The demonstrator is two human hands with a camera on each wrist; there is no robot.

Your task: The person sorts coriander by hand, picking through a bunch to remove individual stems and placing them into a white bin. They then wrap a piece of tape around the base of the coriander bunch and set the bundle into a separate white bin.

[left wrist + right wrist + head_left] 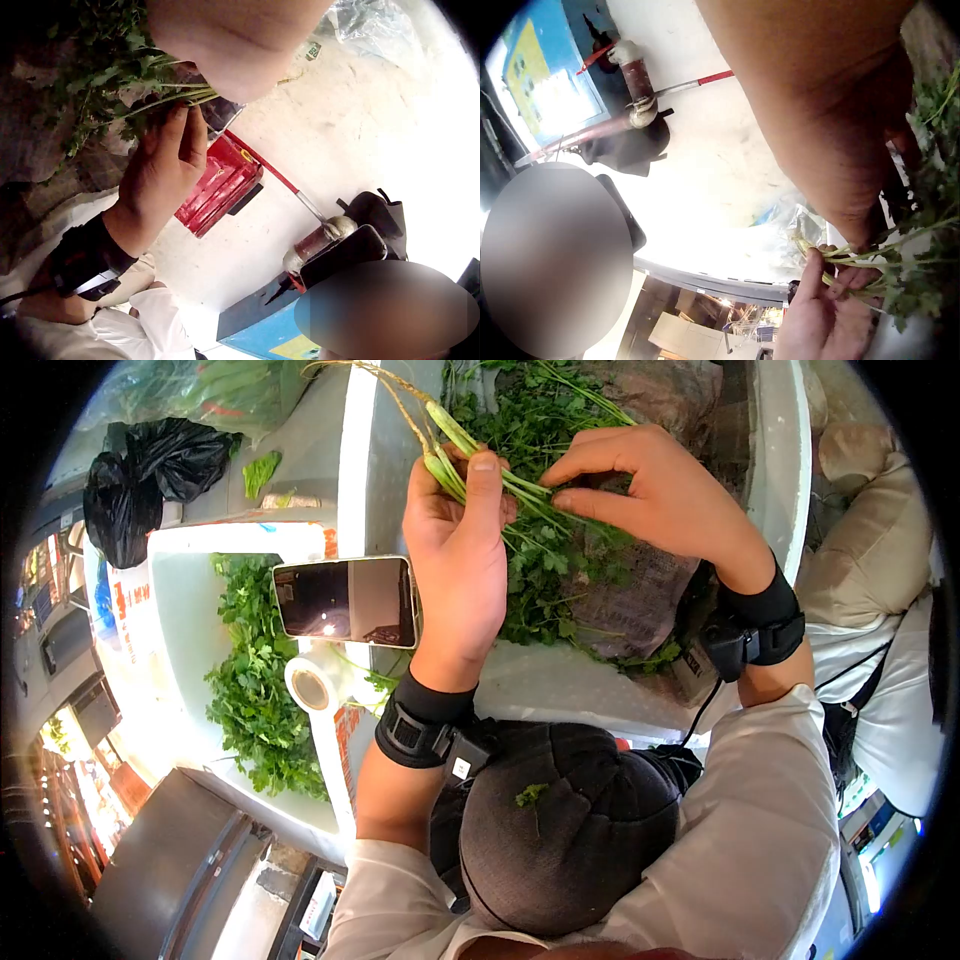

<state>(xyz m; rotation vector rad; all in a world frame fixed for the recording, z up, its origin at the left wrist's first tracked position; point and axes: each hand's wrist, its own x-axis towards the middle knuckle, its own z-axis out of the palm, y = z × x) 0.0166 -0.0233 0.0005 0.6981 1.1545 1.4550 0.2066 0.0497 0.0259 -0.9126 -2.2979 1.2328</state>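
My left hand [455, 550] grips a few coriander stalks [455, 428] near their pale root ends, thumb on top; thin tan roots trail past the hand toward the upper left. The right hand [665, 490] pinches the stems between thumb and forefinger, just on the leafy side of the left hand. In the right wrist view the stalks cross the left hand's fingers [821, 292], with leaves [919, 296] hanging to the right. Under both hands, more loose coriander [540, 575] lies on a damp brownish sack [630, 605] inside a white foam box [785, 460].
Left of that, a second white foam box [180, 630] holds bunched coriander [260, 690]. A phone [345, 600] and a tape roll [311, 685] sit at its near edge. A black plastic bag [160, 475] lies at the upper left. A red case [221, 184] stands beyond.
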